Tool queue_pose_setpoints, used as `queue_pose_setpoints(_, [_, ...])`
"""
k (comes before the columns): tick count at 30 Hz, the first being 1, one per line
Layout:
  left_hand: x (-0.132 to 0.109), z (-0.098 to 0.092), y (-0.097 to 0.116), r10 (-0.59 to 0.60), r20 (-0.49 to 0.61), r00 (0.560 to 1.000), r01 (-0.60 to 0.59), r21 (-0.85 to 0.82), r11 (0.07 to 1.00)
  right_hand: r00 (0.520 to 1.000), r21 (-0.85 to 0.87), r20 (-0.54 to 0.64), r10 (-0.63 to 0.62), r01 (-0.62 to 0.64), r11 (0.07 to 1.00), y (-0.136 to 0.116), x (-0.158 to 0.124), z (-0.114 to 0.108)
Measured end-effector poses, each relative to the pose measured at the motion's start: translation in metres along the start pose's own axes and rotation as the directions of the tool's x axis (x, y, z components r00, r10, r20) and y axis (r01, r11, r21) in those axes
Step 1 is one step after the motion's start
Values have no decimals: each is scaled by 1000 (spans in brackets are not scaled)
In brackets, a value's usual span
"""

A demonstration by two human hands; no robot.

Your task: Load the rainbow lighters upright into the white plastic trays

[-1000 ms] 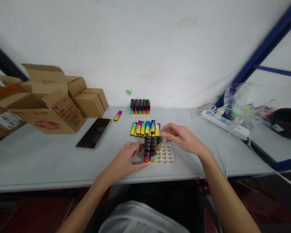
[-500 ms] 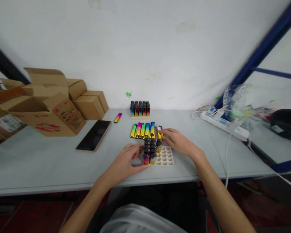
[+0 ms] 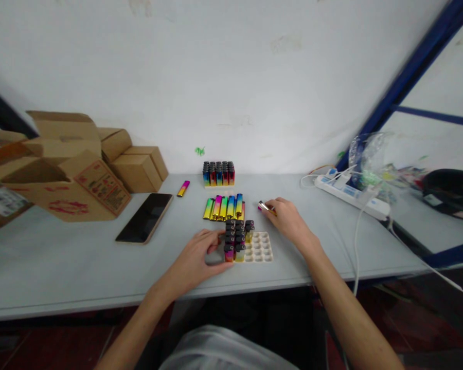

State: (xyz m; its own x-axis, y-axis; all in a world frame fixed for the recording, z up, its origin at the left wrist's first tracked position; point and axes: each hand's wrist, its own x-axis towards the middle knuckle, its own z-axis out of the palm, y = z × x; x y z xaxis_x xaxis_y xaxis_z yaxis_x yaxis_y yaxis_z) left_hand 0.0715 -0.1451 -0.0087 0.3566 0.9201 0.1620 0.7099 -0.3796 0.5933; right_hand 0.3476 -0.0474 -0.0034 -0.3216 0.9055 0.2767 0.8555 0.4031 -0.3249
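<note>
In the head view, a cream tray (image 3: 263,247) with rounded holes stands near the table's front edge. Upright lighters (image 3: 235,239) with black tops fill its left part; the right part shows bare holes. My left hand (image 3: 198,254) grips the tray's left side, thumb at the front corner and fingers curled along the side. To the right of the tray, my right hand (image 3: 287,218) pinches a shiny lighter (image 3: 265,206), tilted, with its metal end pointing left. Behind the tray lies a row of loose lighters (image 3: 224,207) in metallic green, pink, yellow and blue.
A full block of upright lighters (image 3: 218,174) stands by the wall. One lighter (image 3: 183,188) lies alone beside a dark phone (image 3: 144,218). Cardboard boxes (image 3: 81,177) crowd the left. On the right are a white power strip (image 3: 353,196), its cables, and a black round object (image 3: 451,192).
My right hand has moved right, away from the row of loose lighters, with a lighter in its fingers. My left hand stays at the tray. The view has shifted slightly.
</note>
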Motion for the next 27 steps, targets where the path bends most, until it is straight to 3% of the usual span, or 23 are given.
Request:
queue_pose_setpoints(4, [0, 0, 0, 4, 1, 1000, -4, -4, 1000, 994, 123, -65, 85, -77, 989, -2, 1, -4])
queue_pose_setpoints(7, [0, -1, 1, 5, 1, 1000, -5, -2, 1000, 986, 378, -95, 134, -89, 922, 1, 2, -4])
queue_pose_setpoints(10, [1, -1, 3, 2, 6, 1000, -2, -4, 1000, 994, 721, -33, 105, -49, 691, 0, 2, -4])
queue_pose_setpoints(12, [1, -2, 3, 1, 5, 1000, -1, -7, 1000, 998, 847, 1, 65, -36, 530, -5, 1, -6])
queue_pose_setpoints(19, [1, -2, 3, -8, -6, 1000, 8, -13, 1000, 983, 935, 105, 148, -149, 322, -29, 3, -20])
queue_pose_setpoints(27, [1, -1, 0, -5, 0, 1000, 5, -6, 1000, 943, 962, 227, 243, -256, 95, -36, 1, -26])
